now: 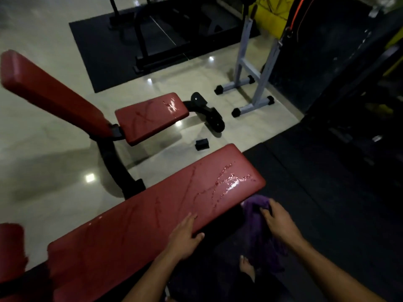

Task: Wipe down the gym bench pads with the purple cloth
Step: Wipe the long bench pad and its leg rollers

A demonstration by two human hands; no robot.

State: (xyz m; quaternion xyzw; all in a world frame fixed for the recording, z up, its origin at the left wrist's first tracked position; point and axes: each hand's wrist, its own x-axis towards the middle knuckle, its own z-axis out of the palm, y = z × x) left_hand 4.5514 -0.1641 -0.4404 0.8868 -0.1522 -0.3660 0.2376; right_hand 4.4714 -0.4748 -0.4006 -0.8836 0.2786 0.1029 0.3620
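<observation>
**Cloth gathered at the wet end of the long pad**

The right hand [278,221] grips the purple cloth [260,229], fingers curled into its bunched top, just off the near edge of the long red pad [139,219]; most of the cloth hangs below the hand toward the dark floor mat [327,192]. The left hand [185,234] lies flat with fingers spread on the pad's near edge, probably steadying the person. Just ahead of the right hand, streaks of liquid [229,184] glisten on the pad, likely the first wipe. Farther beyond both hands, the smaller seat pad [150,118] is wet too.
</observation>
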